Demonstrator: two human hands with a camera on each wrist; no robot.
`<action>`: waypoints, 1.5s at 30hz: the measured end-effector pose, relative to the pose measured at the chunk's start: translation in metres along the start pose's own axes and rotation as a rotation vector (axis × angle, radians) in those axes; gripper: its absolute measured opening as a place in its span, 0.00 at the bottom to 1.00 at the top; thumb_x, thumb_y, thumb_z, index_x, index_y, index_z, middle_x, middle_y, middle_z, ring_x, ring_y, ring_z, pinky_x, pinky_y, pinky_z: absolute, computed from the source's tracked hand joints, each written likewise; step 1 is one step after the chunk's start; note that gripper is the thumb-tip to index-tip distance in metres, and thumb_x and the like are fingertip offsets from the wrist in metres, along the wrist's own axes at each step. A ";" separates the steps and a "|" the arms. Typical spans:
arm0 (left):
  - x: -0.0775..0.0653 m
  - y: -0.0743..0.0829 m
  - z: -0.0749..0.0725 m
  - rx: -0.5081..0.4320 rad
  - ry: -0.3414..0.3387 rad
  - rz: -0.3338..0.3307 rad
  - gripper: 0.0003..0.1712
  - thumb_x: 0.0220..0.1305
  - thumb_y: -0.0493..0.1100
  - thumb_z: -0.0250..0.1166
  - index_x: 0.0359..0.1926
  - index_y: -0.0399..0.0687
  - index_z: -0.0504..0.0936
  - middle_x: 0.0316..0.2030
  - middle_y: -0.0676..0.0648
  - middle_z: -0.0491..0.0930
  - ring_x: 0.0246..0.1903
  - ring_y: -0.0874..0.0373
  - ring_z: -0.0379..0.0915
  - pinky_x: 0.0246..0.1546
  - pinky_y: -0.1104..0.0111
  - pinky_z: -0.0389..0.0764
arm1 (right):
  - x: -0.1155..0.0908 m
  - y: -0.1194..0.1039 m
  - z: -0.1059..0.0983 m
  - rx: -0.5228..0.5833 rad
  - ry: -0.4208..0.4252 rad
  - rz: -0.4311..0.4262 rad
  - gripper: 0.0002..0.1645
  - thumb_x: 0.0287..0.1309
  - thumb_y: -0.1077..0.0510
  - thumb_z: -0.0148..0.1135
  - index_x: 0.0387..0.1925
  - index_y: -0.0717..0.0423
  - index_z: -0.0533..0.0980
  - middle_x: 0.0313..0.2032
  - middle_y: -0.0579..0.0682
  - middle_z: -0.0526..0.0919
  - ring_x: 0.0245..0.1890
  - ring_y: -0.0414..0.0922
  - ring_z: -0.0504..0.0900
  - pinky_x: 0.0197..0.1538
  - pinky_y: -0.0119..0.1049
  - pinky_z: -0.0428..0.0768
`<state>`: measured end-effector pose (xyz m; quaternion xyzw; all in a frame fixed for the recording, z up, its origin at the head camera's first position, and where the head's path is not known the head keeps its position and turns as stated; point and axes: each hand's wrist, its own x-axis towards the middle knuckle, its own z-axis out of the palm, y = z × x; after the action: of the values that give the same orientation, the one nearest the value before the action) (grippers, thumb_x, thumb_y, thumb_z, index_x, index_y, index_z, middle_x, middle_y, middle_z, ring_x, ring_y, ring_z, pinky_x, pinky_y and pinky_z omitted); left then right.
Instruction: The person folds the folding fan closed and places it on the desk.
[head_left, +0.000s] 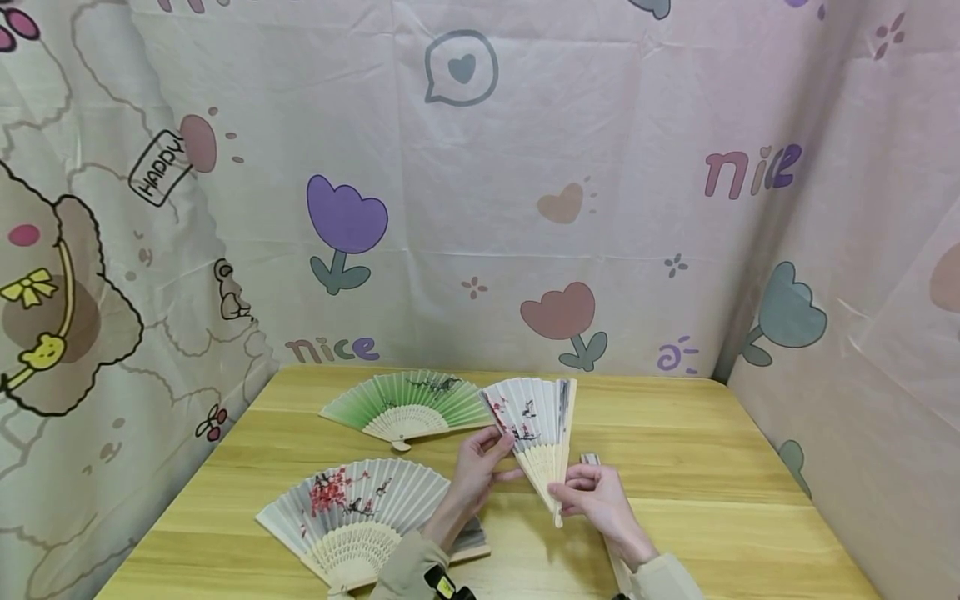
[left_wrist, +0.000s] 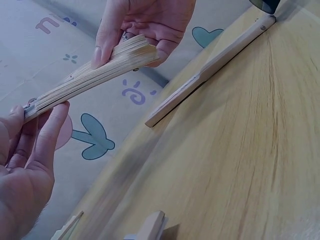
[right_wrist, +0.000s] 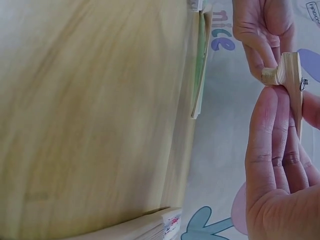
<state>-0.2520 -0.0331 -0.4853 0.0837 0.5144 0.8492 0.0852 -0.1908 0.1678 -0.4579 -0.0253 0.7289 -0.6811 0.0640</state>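
A white folding fan [head_left: 525, 412] with red blossoms and small dark birds is held up over the table, partly spread, its right-hand ribs still bunched together. My left hand [head_left: 480, 471] pinches its left edge between thumb and fingers. At the narrow bottom end, my right hand [head_left: 600, 496] grips the wooden ribs. The left wrist view shows the rib stack [left_wrist: 95, 80] edge-on between both hands. In the right wrist view a metal rivet [right_wrist: 304, 83] shows on the fan's end, beside the right thumb, with straight fingers lying along the other side.
A spread green fan [head_left: 450, 408] lies at the back left of the wooden table [head_left: 697, 467]. Nearer, a spread white fan [head_left: 408, 483] with red blossoms lies partly behind my left forearm. A folded fan [left_wrist: 215, 67] lies under my right forearm. Printed cloth [head_left: 465, 167] hangs around the table.
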 end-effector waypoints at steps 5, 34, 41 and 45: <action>0.000 0.000 0.000 0.013 -0.005 0.004 0.03 0.71 0.36 0.61 0.42 0.46 0.80 0.37 0.53 0.80 0.38 0.62 0.81 0.38 0.61 0.93 | 0.000 0.000 0.000 -0.005 -0.015 -0.012 0.22 0.57 0.66 0.69 0.46 0.83 0.75 0.29 0.51 0.88 0.25 0.38 0.85 0.34 0.32 0.92; -0.001 -0.001 0.002 0.095 -0.048 -0.025 0.24 0.72 0.40 0.61 0.59 0.24 0.71 0.40 0.54 0.82 0.42 0.60 0.81 0.41 0.58 0.93 | 0.000 0.004 -0.001 -0.019 -0.037 -0.025 0.21 0.56 0.67 0.69 0.46 0.82 0.76 0.31 0.51 0.87 0.27 0.37 0.84 0.35 0.30 0.92; -0.002 0.000 0.003 0.087 -0.035 -0.030 0.23 0.71 0.40 0.63 0.58 0.27 0.73 0.39 0.54 0.82 0.41 0.60 0.80 0.38 0.59 0.93 | 0.000 0.004 -0.002 -0.020 -0.062 -0.035 0.20 0.56 0.67 0.69 0.44 0.82 0.77 0.30 0.50 0.86 0.26 0.36 0.83 0.34 0.29 0.91; -0.002 0.000 0.003 0.077 -0.036 -0.031 0.19 0.70 0.40 0.63 0.55 0.30 0.76 0.40 0.53 0.80 0.41 0.60 0.80 0.38 0.59 0.94 | 0.000 0.005 -0.002 -0.018 -0.071 -0.034 0.20 0.57 0.67 0.69 0.45 0.82 0.76 0.30 0.50 0.87 0.26 0.37 0.83 0.34 0.30 0.91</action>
<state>-0.2494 -0.0313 -0.4841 0.0940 0.5463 0.8257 0.1044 -0.1909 0.1700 -0.4623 -0.0623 0.7318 -0.6742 0.0781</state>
